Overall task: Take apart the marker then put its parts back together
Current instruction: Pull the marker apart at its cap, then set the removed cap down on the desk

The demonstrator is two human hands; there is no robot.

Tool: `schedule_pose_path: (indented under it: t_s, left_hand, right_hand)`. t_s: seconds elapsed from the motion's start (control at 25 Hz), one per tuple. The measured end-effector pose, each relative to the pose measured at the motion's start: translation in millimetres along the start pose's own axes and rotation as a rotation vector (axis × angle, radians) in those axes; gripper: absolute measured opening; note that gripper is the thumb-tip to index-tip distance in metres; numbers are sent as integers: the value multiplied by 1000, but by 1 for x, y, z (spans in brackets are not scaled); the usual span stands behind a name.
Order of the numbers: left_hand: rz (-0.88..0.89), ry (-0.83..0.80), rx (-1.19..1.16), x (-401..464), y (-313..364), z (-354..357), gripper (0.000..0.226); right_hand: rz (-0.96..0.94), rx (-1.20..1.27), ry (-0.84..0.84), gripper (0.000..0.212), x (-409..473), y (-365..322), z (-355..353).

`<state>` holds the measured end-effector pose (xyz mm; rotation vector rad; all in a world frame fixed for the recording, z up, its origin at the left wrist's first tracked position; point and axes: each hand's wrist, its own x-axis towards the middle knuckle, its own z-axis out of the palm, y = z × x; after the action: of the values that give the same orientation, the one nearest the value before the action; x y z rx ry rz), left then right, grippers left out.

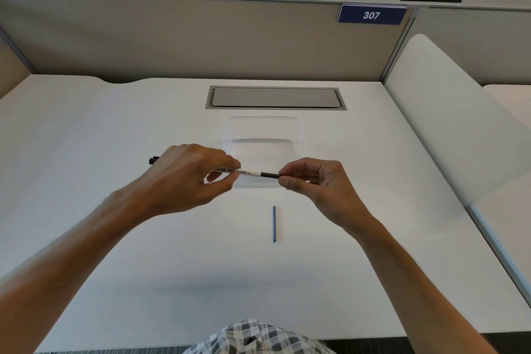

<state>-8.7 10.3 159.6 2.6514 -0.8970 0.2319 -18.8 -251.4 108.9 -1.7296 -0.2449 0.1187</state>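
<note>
A white whiteboard marker (244, 172) with black print lies level in the air above the desk. My left hand (189, 172) grips its barrel, and a black end pokes out past that hand at the left (153, 159). My right hand (313, 181) pinches the black end piece (270, 175) at the marker's right end between thumb and forefinger. A thin dark blue stick, the ink core (274, 223), lies alone on the desk nearer to me, pointing away from me.
A clear plastic tray (300, 135) sits on the white desk (115, 224) just behind my hands. A grey cable hatch (275, 98) is set in the desk further back. A beige partition (201, 37) closes the far side; a white divider (448, 123) stands right.
</note>
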Motion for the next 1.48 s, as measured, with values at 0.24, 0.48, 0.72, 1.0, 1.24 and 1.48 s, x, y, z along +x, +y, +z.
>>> schedule_pose_path:
  t_s: [0.24,0.48,0.72,1.0,1.24,1.48]
  left_hand:
    - [-22,11,-6,-1,-1,0,16]
    - [-45,6,-16,-7,-3,3,14]
    - [-67,24,-51,-11,-3,7,20]
    - [-105,38,-98,-20,-3,17,20]
    - [-104,54,-125,-19,1,22,11]
    - [-97,61,-148,-19,1,22,16]
  right_hand:
    - [31,43,59,10,-2,3,1]
    - [64,-102,131,8,-7,20,12]
    - [150,-349,231,2,-9,62,42]
    - [53,-780,321,9,-19,106,82]
    - [-37,-921,368,8,-16,120,100]
    - [-7,-975,325,11,-15,128,107]
